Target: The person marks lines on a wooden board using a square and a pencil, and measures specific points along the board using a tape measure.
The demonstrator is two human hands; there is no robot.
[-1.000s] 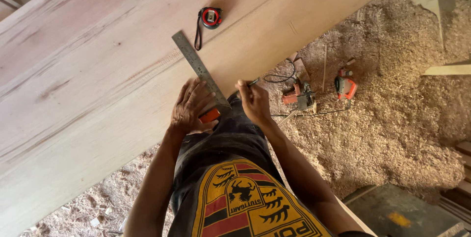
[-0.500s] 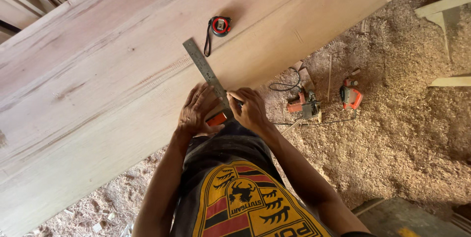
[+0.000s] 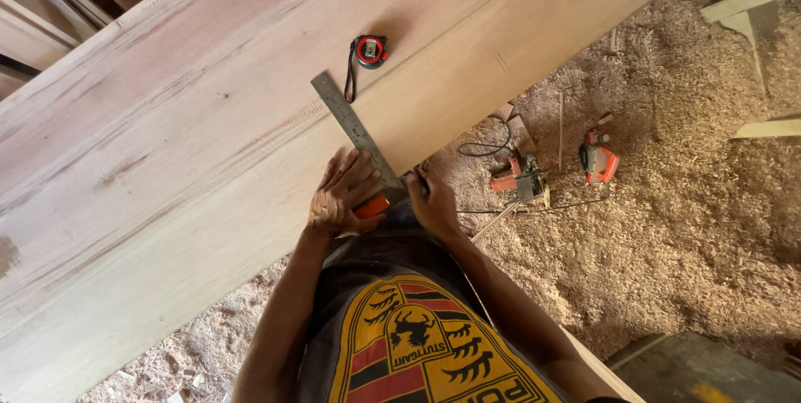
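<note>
One wide plank (image 3: 209,119) of pale, planed wood is seen running diagonally across the view, with grain streaks and a small knot near its far edge; more boards are stacked past it at upper left. The floor (image 3: 709,228) is covered in coarse, loose sawdust and shavings. Two orange power tools (image 3: 521,179) (image 3: 599,161) are laid on the sawdust just off the plank's near edge, with a thin black cable looped beside them. Two pale offcuts (image 3: 751,2) are seen at upper right. One try square (image 3: 355,132) is laid on the plank: a flat, graduated grey metal blade pointing away from the person, an orange stock butted at the near edge. One tape measure (image 3: 370,50), round, black with a red ring and a black wrist loop, is placed just beyond the blade's tip, not touching it. The left hand (image 3: 340,194) is spread flat, fingers pressed on blade and stock. The right hand (image 3: 430,198) is curled narrow at the blade's near end; a slim object may be pinched there, but it cannot be told.
</note>
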